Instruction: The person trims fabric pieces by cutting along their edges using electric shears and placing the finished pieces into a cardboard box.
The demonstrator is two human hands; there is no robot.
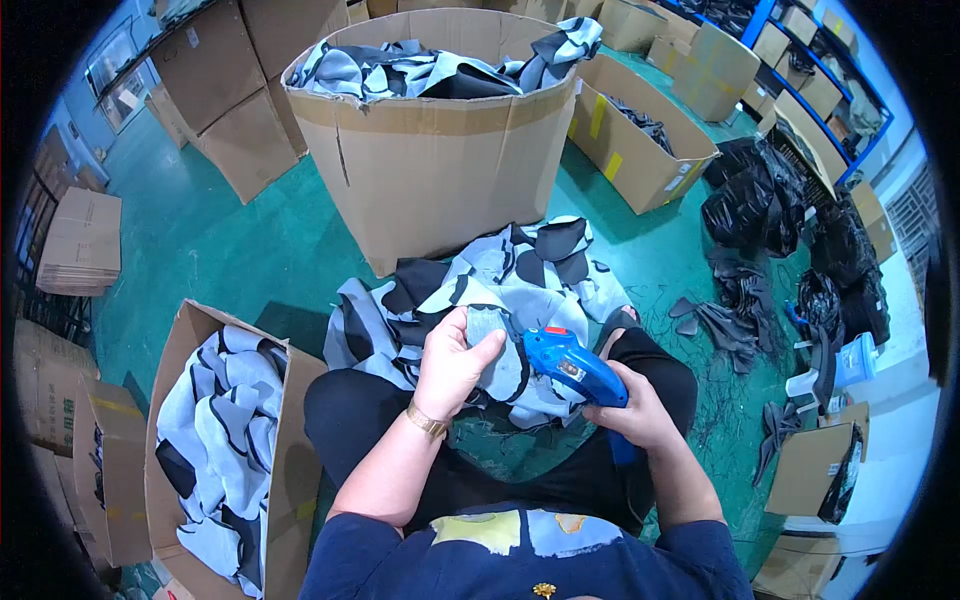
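My left hand [452,365] pinches a grey piece of fabric [487,322] between thumb and fingers, above my lap. In my right hand [632,405] is a blue handheld power cutter [572,366] with a red part on top. Its front end points left, close to the fabric's right side. Whether its tip touches the fabric cannot be made out. Under and beyond both hands lies a heap of grey and black fabric pieces [530,262] on the floor.
A large cardboard box [440,150] heaped with fabric stands ahead. Another fabric-filled box [300,440] is at the left, by my knee. Behind to the right sits a long open box [635,165]. Black bags [755,200] and dark scraps [740,315] lie on the right.
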